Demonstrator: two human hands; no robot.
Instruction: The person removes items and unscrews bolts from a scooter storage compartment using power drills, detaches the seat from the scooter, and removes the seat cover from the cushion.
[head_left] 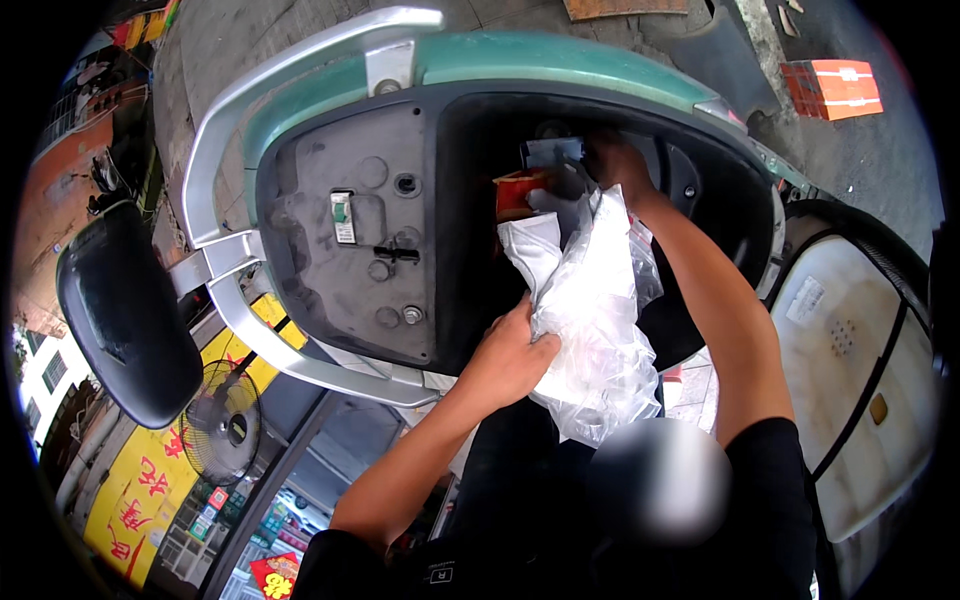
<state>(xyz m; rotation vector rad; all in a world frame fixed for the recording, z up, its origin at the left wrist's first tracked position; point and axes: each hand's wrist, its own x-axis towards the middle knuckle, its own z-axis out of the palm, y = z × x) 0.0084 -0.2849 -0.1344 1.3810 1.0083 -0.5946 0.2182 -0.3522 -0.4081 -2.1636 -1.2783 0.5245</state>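
My left hand [512, 352] is closed on a crumpled white plastic bag [600, 340], its thumb on top of the film. The bag hangs over the near rim of the open black storage compartment [470, 130] of a green scooter [560, 60]. Deep in that compartment is my right hand [617, 168], beside a small grey-blue packet [553, 152]; shadow hides its fingers, so its grip does not show. An orange-red box [515, 195] lies in the compartment, partly covered by the bag's upper end.
At the right the scooter's seat [850, 370] is tipped up, its pale underside showing. A silver grab rail [225, 130] curves around the left end, with a black backrest [130, 310] beyond it. An orange carton [830, 88] sits on the ground, far right. A fan [222, 420] stands lower left.
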